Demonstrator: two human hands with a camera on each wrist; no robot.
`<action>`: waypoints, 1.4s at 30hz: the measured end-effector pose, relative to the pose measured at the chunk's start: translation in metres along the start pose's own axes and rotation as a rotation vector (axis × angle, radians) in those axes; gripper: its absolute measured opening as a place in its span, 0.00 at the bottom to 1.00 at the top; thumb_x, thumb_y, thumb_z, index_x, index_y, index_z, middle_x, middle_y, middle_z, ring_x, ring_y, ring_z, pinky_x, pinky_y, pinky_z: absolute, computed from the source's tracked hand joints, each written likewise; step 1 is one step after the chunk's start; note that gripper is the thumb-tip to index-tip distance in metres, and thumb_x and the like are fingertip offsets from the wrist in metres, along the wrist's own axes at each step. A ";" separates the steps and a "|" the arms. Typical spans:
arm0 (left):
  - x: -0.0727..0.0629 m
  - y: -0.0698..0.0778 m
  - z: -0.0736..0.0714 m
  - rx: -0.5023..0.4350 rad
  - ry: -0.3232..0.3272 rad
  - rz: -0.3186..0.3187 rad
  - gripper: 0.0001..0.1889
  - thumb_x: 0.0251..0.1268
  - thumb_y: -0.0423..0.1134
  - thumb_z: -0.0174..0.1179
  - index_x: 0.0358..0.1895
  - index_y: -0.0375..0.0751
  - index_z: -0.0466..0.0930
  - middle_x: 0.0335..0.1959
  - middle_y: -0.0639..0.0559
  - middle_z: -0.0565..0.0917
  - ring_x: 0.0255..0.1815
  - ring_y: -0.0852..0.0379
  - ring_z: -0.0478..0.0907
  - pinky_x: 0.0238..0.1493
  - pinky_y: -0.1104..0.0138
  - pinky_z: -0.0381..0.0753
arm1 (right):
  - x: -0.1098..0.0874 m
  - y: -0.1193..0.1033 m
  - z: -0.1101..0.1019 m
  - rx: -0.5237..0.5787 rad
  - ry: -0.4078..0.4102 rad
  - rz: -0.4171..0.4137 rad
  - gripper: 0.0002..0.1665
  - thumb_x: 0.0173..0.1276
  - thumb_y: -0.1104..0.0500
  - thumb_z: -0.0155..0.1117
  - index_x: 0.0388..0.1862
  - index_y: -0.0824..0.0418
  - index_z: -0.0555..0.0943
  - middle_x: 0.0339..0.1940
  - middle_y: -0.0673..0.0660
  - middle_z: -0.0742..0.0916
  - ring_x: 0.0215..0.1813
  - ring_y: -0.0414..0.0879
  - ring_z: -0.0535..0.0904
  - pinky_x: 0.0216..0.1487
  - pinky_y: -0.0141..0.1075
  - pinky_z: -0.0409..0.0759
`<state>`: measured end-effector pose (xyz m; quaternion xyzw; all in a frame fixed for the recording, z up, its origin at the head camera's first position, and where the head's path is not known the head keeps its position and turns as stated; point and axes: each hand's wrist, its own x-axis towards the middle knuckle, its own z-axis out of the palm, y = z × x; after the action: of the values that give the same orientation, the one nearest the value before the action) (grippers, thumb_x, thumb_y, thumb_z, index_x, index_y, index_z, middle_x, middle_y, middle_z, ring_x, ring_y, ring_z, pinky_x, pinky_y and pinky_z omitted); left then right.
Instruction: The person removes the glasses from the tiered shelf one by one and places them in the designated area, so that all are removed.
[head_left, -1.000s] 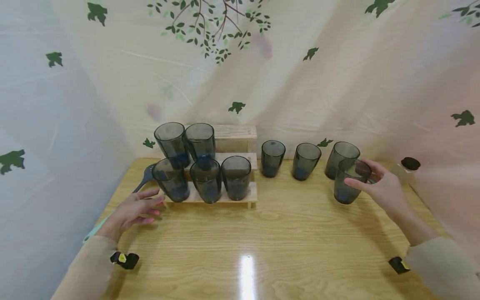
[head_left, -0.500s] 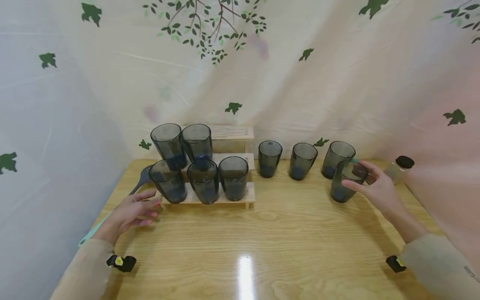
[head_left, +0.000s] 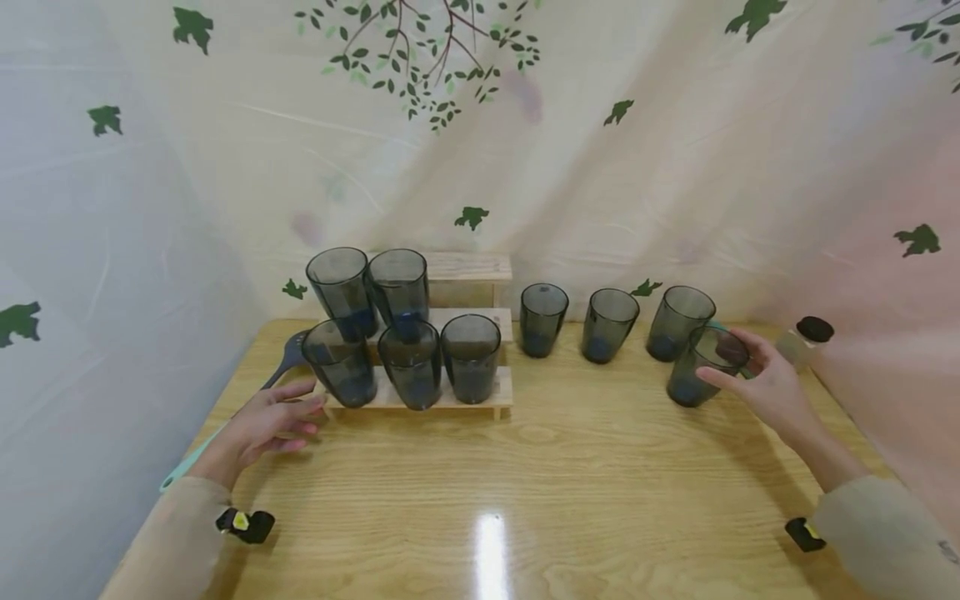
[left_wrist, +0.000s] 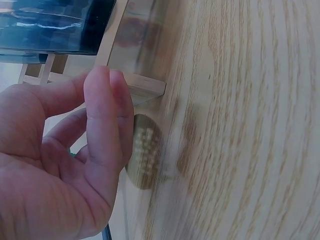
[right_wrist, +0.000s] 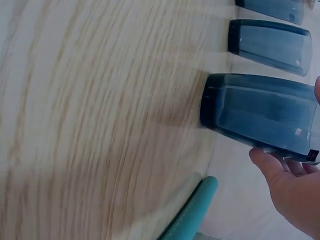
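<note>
Wood surface (head_left: 600,475) carries rack (head_left: 468,267) w/ 5 glasses (head_left: 409,367); 3 others (head_left: 610,327) stand R of it, R grip (head_left: 774,392) holds 1 glass (head_left: 696,377) nr. them, L grip (head_left: 266,423) relaxed, empty, nr. rack: est. part-done, 4 off-rack.

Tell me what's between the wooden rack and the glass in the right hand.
The head view shows two dark glasses standing apart in between; a third glass stands partly behind the held glass.

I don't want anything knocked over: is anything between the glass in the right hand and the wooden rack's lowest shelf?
Nothing visible stands on the straight way across the tabletop from the held glass to the lowest shelf; two upright glasses stand farther back, near the curtain.
</note>
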<state>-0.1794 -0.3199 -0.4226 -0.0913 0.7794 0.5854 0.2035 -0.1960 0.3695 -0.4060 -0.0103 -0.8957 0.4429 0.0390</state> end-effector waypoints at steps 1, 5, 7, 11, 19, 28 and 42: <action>0.000 0.000 0.000 -0.001 0.000 0.001 0.44 0.74 0.52 0.62 0.81 0.36 0.49 0.58 0.50 0.82 0.40 0.57 0.83 0.38 0.62 0.87 | 0.001 0.000 -0.001 -0.004 -0.014 0.000 0.57 0.69 0.45 0.71 0.84 0.60 0.48 0.78 0.70 0.62 0.77 0.70 0.56 0.68 0.63 0.63; 0.001 -0.001 0.000 -0.008 -0.003 0.000 0.44 0.74 0.52 0.62 0.81 0.36 0.49 0.55 0.54 0.83 0.40 0.57 0.83 0.38 0.62 0.87 | 0.003 0.000 -0.004 -0.016 -0.052 0.005 0.60 0.68 0.44 0.72 0.84 0.63 0.46 0.77 0.70 0.63 0.77 0.69 0.57 0.66 0.67 0.62; 0.002 -0.002 -0.001 -0.008 -0.006 0.000 0.44 0.74 0.52 0.62 0.82 0.36 0.49 0.54 0.54 0.84 0.40 0.57 0.83 0.37 0.62 0.87 | 0.003 0.001 -0.005 -0.024 -0.058 0.007 0.59 0.69 0.44 0.72 0.83 0.63 0.47 0.76 0.69 0.64 0.76 0.69 0.58 0.65 0.65 0.64; 0.003 -0.003 -0.002 0.005 -0.011 -0.002 0.44 0.74 0.52 0.61 0.82 0.36 0.49 0.55 0.53 0.83 0.40 0.57 0.83 0.38 0.62 0.87 | 0.003 0.003 -0.003 -0.041 -0.033 -0.002 0.57 0.69 0.44 0.72 0.83 0.63 0.50 0.74 0.68 0.67 0.75 0.68 0.61 0.65 0.50 0.70; 0.002 -0.003 0.000 0.000 0.001 -0.006 0.44 0.74 0.52 0.62 0.82 0.36 0.49 0.62 0.47 0.80 0.41 0.56 0.83 0.39 0.62 0.87 | 0.005 0.003 -0.002 -0.049 -0.011 -0.017 0.56 0.68 0.44 0.72 0.83 0.61 0.52 0.74 0.68 0.69 0.74 0.68 0.63 0.52 0.22 0.72; 0.002 -0.005 -0.001 -0.011 -0.009 -0.001 0.45 0.73 0.53 0.62 0.82 0.37 0.49 0.62 0.52 0.80 0.41 0.56 0.83 0.39 0.61 0.87 | 0.000 0.006 -0.001 -0.050 -0.005 -0.030 0.55 0.69 0.45 0.72 0.83 0.63 0.52 0.74 0.70 0.68 0.74 0.68 0.62 0.59 0.24 0.71; 0.001 0.000 -0.001 0.001 -0.014 -0.011 0.45 0.74 0.53 0.62 0.82 0.36 0.49 0.61 0.49 0.81 0.42 0.56 0.83 0.39 0.62 0.87 | -0.001 -0.016 -0.001 -0.146 0.063 -0.154 0.65 0.64 0.47 0.77 0.84 0.62 0.44 0.79 0.72 0.57 0.76 0.74 0.53 0.65 0.73 0.58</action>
<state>-0.1799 -0.3208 -0.4230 -0.0912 0.7777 0.5846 0.2123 -0.1951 0.3605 -0.3931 0.0418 -0.9219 0.3718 0.1004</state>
